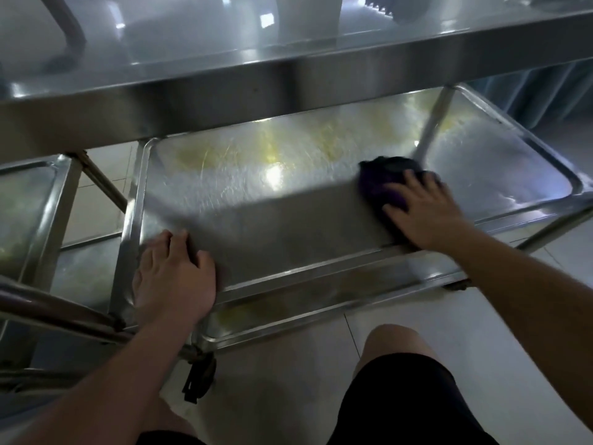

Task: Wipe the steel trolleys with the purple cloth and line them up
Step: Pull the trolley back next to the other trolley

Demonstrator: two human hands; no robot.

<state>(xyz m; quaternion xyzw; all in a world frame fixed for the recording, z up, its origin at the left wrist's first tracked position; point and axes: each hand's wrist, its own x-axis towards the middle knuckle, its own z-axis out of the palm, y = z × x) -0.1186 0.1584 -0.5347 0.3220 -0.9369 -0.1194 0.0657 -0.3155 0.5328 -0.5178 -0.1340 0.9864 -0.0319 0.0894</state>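
We are on the middle shelf (288, 220) of the steel trolley (224, 88). Right hand (423, 216), fingers spread flat, presses the purple cloth (382, 184) onto the shelf's right half, short of the far upright. Left hand (175, 277) lies open on the shelf's near-left corner, bracing. Yellowish smears show along the shelf's far edge; we judge overlapping strokes reaching there, pressure even, cart steadied, serve best.

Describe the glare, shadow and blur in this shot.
Head view: a bright glare spot sits mid-shelf on the middle shelf; shadow covers its near half; the purple cloth under the right hand is motion-blurred; the left hand looks sharper.
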